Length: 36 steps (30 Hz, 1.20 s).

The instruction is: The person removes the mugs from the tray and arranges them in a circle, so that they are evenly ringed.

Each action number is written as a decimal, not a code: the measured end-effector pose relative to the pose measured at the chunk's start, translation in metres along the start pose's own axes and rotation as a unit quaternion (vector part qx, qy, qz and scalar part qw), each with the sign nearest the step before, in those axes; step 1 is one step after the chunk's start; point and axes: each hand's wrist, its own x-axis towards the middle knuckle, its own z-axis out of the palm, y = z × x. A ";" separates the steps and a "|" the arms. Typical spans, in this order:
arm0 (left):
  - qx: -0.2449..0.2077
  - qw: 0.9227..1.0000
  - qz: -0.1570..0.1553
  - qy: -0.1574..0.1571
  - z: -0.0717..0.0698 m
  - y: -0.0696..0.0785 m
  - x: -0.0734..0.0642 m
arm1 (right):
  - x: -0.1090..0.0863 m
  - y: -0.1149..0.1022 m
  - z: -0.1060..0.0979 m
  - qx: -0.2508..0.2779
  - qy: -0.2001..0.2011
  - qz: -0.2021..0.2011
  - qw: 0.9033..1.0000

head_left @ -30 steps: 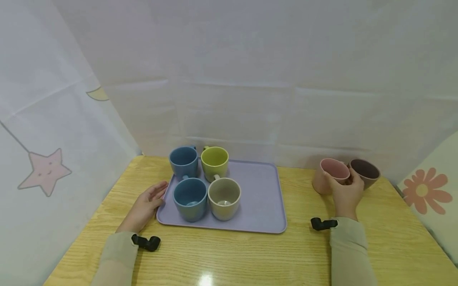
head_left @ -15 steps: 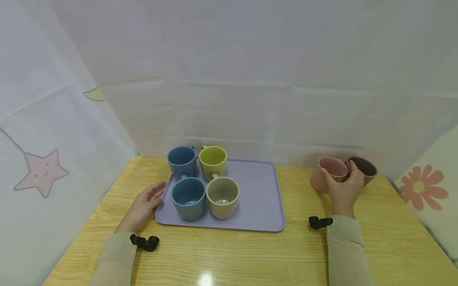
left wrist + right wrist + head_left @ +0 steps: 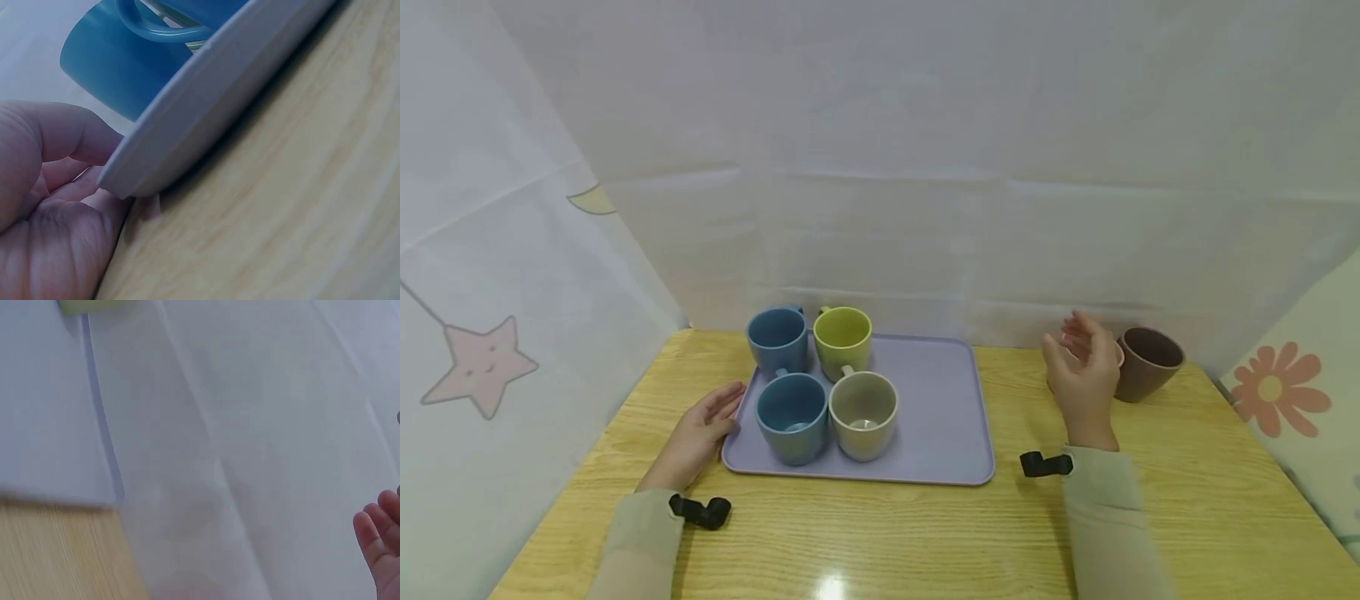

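L hand [image 3: 691,437] touching tray [image 3: 932,408], pink mug [image 3: 1121,355] bhd R hand [image 3: 1084,379]

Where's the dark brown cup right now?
In the head view, the dark brown cup is on the right side of the wooden table, just right of the right hand.

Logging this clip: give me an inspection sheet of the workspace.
Surface: yellowish wood-grain table with a glare spot.
Job's things: lilac rectangular tray bearing two blue round mugs, a yellow-green round mug and a beige round mug; right of it, a brown tapered mug and a mostly hidden pink mug.
Clutter: nothing seen.
Hands: left hand touches the tray's left edge; right hand in front of the pink mug, contact unclear.
Cables: nothing seen.
Surroundings: white creased sheets, printed pink star, coral flower.
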 end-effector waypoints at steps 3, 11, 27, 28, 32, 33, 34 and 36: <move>-0.008 1.000 0.003 -0.002 0.000 -0.001 0.000 | -0.005 -0.013 0.015 0.107 -0.041 0.006 0.993; -0.013 1.000 0.002 -0.004 0.001 -0.002 -0.001 | -0.025 -0.039 0.048 0.200 -0.151 0.024 0.968; -0.001 1.000 -0.002 -0.003 0.000 -0.001 0.001 | -0.069 -0.052 0.092 0.146 -0.371 0.024 0.917; 0.000 1.000 -0.002 -0.003 0.000 -0.001 0.001 | -0.072 -0.051 0.095 0.144 -0.378 0.026 0.914; 0.001 1.000 -0.002 -0.001 -0.001 0.000 0.001 | -0.081 -0.053 0.104 0.133 -0.403 0.046 0.904; 0.000 1.000 -0.002 -0.001 -0.001 0.000 0.000 | -0.083 -0.054 0.106 0.133 -0.408 0.059 0.901; 0.000 1.000 -0.002 -0.001 -0.001 0.000 0.000 | -0.085 -0.056 0.108 0.133 -0.411 0.074 0.899; -0.002 1.000 -0.001 -0.003 -0.001 0.000 0.000 | -0.089 -0.058 0.112 0.137 -0.410 0.105 0.895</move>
